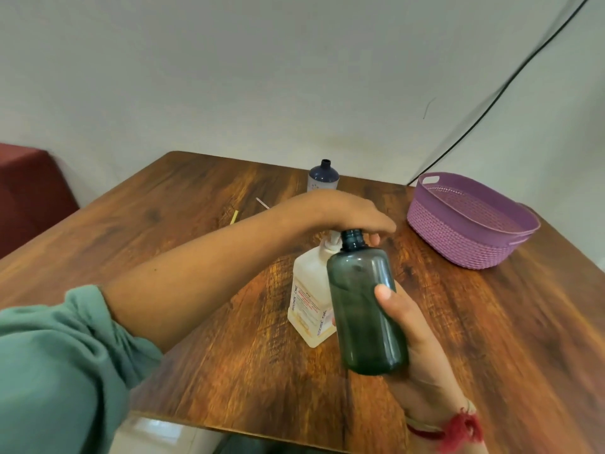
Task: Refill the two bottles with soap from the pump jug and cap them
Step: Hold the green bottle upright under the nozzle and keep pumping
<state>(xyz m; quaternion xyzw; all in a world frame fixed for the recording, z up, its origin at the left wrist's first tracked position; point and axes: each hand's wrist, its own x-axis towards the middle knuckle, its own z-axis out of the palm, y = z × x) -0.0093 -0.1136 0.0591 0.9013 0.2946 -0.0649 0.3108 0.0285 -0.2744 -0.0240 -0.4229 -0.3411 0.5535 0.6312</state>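
Note:
My right hand point(415, 335) grips a dark green translucent bottle point(363, 309), uncapped, with its open neck held up beside the pump head. The white pump jug point(309, 299) with a printed label stands on the wooden table point(203, 339) just behind the bottle. My left hand point(347, 213) lies palm down on top of the jug's pump, fingers stretched over it; the pump head and spout are mostly hidden. A second bottle point(322, 176), dark blue on top with a pale lower body and no cap, stands upright at the table's far edge.
A purple woven plastic basket point(471, 221) sits at the right rear of the table. Two thin sticks, one yellow point(234, 217) and one pale point(262, 203), lie at the back left. A black cable point(491, 103) runs down the wall. A dark red seat point(29, 191) stands at left.

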